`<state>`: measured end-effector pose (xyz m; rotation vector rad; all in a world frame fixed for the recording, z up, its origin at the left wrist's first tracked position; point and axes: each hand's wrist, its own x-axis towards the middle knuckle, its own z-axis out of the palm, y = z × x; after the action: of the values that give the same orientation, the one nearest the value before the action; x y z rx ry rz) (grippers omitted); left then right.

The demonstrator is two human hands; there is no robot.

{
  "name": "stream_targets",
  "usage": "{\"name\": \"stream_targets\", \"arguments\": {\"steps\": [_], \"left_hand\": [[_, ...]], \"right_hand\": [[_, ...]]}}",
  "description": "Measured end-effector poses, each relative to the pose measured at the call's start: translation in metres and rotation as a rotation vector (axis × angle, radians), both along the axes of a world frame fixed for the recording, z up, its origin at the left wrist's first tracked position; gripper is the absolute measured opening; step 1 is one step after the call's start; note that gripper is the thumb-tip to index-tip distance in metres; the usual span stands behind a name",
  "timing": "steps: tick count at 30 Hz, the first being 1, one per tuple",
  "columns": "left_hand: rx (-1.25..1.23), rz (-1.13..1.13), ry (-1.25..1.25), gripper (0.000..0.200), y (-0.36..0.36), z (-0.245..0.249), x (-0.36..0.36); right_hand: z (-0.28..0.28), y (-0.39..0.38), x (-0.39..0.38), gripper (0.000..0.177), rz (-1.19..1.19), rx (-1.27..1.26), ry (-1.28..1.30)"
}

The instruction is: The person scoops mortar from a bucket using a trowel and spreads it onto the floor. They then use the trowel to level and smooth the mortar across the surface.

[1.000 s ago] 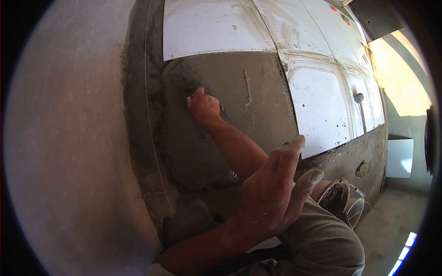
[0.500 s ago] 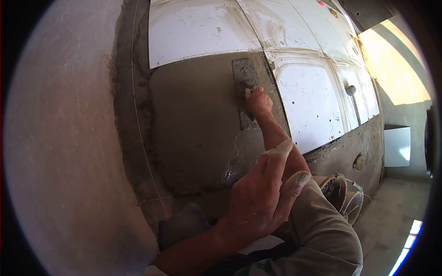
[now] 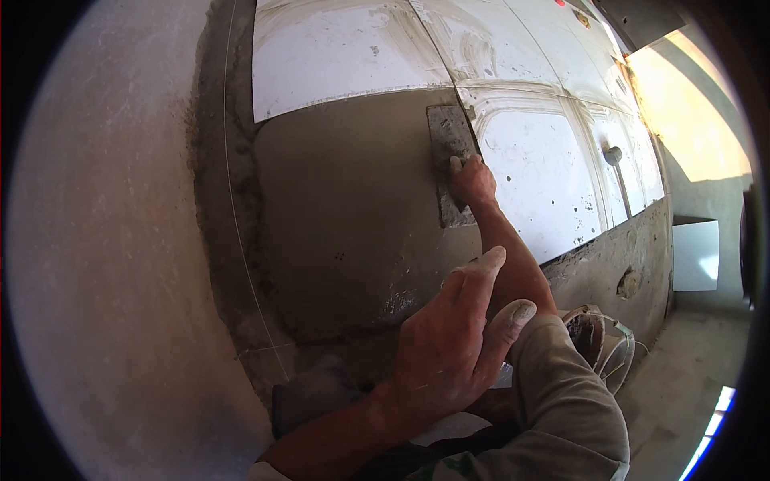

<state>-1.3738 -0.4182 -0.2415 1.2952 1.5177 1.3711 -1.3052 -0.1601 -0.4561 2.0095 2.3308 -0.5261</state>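
Observation:
My right hand is closed round the handle of a flat rectangular plastering trowel. The trowel's blade lies on a smooth bed of wet grey mortar, along its right side by the edge of a white tile. In the foreground my left hand is raised over the near part of the bed, holding nothing. Its thumb stands apart from the fingers, and pale residue coats the fingertips. A shiny wet patch shows on the mortar beyond this hand.
More dirty white tiles border the far side. A rubber mallet lies on the right-hand tiles. Mortar-stained buckets stand beside my knee. A taut string runs along the left, near the wall.
My right hand has slid the trowel rightward over the mortar, up to the tile edge. My left hand stays nearly in place.

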Motion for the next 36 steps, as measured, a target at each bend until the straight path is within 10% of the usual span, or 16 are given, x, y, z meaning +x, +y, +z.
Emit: {"name": "stream_targets", "arguments": {"steps": [20, 36], "left_hand": [[-0.245, -0.019, -0.009, 0.05, -0.008, 0.005, -0.011], [-0.471, 0.144, 0.166, 0.058, -0.037, 0.009, -0.019]], "right_hand": [[0.036, 0.083, -0.05, 0.047, 0.699, 0.04, -0.035], [-0.003, 0.123, -0.129, 0.041, 0.75, 0.007, -0.101]]}}
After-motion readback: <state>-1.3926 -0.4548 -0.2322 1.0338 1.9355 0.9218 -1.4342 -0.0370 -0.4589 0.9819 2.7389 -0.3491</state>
